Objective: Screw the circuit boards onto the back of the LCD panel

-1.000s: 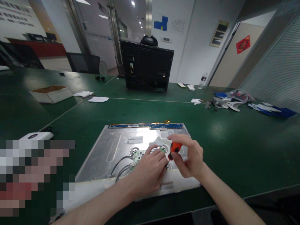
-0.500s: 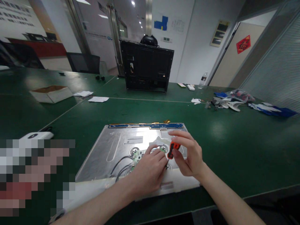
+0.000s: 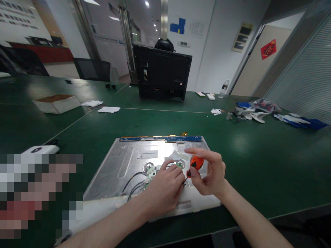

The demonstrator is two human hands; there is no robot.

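Note:
My right hand pinches an orange and black screwdriver by its handle. The shaft slants down to the left, and its tip ends close to my left hand. The fingers of that left hand are bent down over a green circuit board; whatever lies under the fingertips is hidden. Below both hands, a flat silver display panel lies back side up on the table. A blue circuit strip runs along its far edge, and black cables curve out from the green board.
The dark green table bears an upright black monitor housing at the back. An open box stands on the left, a white device nearer. Bagged parts and gloves lie right, beyond them a bottle.
My right hand has shifted slightly right, and the screwdriver handle has tilted and turned, now showing more orange. The left hand and the panel have stayed in place.

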